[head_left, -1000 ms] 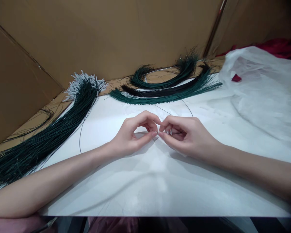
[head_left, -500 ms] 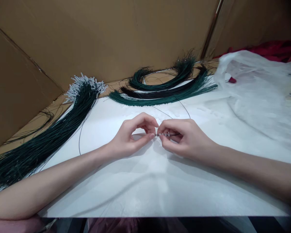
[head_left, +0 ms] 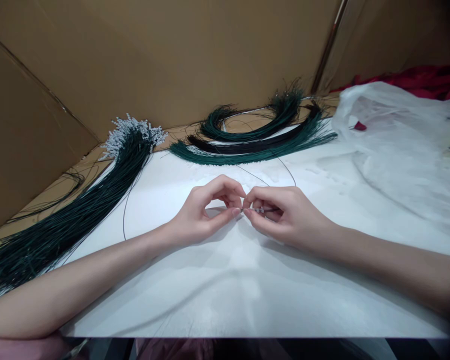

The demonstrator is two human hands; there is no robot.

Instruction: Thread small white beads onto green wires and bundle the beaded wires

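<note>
My left hand [head_left: 204, 210] and my right hand [head_left: 283, 212] meet fingertip to fingertip over the middle of the white sheet [head_left: 247, 280]. Between them they pinch a thin dark wire [head_left: 260, 210] with small clear beads on it. The left thumb and forefinger hold the wire's end; the right fingers hold the beaded stretch. A loop of the same thin wire [head_left: 285, 170] arcs behind my hands, and another strand [head_left: 124, 215] curves off to the left.
A long bundle of dark green wires with white beaded tips [head_left: 97, 195] lies at the left. Curved green and black wire bundles [head_left: 255, 140] lie at the back. A crumpled clear plastic bag [head_left: 401, 145] sits at the right. Cardboard walls [head_left: 172, 55] stand behind.
The fingertips parted slightly half a second ago, showing a short stretch of wire, and have closed together again. The arms have stayed in place.
</note>
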